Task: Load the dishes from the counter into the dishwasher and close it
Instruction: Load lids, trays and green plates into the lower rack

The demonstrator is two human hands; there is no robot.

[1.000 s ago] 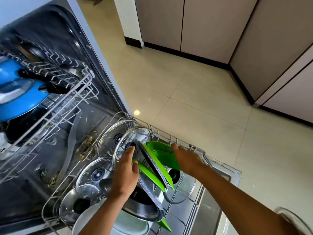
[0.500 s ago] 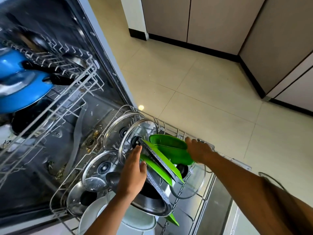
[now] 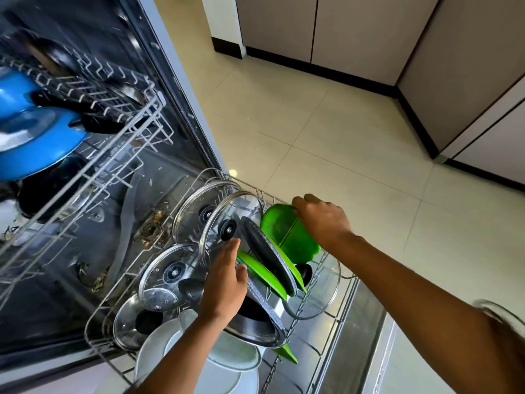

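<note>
The dishwasher's lower rack (image 3: 345,280) is pulled out over the open door. It holds several glass lids (image 3: 235,214), white plates (image 3: 216,371), green-rimmed dark pans (image 3: 272,263) and a steel-rimmed pan (image 3: 255,334). My right hand (image 3: 322,220) grips the top edge of a green plastic dish (image 3: 287,234) standing at the rack's far side. My left hand (image 3: 224,282) rests with fingers spread against the edge of a dark speckled pan, next to a glass lid.
The upper rack (image 3: 93,132) sticks out at the left with a blue pot (image 3: 37,137) and dark cookware in it. Food scraps lie on the dishwasher floor (image 3: 150,226). Beige floor tiles (image 3: 326,132) and grey cabinets (image 3: 355,29) lie beyond. A glass rim (image 3: 500,311) shows at the right edge.
My right hand has shifted up and over the top edge of the green dish, which now stands more upright. My left hand stays against the pans. The camera view has drifted slightly.
</note>
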